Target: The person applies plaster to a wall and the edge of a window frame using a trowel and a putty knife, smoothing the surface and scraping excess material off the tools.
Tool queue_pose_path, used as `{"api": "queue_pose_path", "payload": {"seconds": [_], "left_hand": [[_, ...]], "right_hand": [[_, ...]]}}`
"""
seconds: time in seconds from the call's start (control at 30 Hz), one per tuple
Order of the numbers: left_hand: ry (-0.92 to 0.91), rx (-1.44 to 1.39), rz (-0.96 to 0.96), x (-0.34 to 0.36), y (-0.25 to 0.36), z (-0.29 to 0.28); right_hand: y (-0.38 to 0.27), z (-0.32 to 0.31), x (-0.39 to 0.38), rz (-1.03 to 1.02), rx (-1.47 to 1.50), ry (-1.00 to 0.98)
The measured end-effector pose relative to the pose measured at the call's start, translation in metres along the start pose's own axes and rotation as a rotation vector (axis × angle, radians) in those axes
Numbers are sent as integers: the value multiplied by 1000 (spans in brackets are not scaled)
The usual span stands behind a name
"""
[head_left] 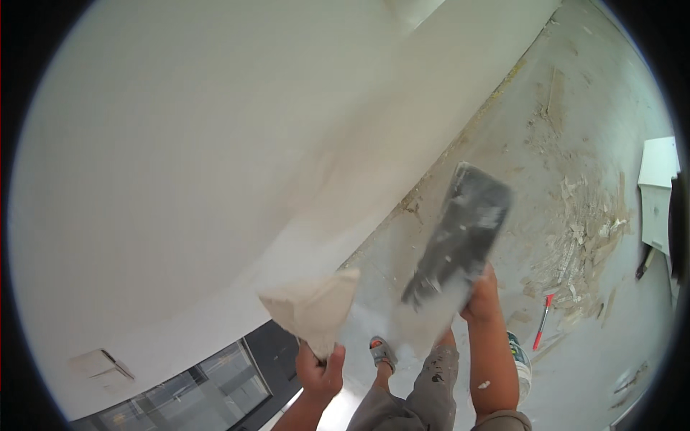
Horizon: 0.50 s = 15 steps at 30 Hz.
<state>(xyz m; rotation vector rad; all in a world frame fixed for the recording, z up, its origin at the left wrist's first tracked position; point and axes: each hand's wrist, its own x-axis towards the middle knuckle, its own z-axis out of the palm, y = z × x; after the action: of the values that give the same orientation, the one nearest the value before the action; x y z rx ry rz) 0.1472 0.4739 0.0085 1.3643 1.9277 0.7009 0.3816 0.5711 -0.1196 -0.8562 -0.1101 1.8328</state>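
"What's in the left hand (321,370)?"
"It grips a plaster-coated scraper (309,307), toward seven o'clock."
"And the right hand (483,296)?"
"Wrapped around a blurred dark trowel (463,230) at three o'clock; a red-handled tool (539,336) lies on the floor (575,366) at four."

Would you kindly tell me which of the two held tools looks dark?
The long trowel in the right hand; the left hand holds a pale, flared tool.
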Motion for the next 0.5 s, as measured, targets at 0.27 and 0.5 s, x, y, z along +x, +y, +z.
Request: {"api": "queue_pose_path", "payload": {"seconds": [0.27, 0.5], "left_hand": [[275, 375, 382, 54, -35, 6], [291, 690, 669, 62, -33, -17]], "right_hand": [[12, 41, -35, 427, 369, -403], [50, 53, -57, 669, 482, -315]]}}
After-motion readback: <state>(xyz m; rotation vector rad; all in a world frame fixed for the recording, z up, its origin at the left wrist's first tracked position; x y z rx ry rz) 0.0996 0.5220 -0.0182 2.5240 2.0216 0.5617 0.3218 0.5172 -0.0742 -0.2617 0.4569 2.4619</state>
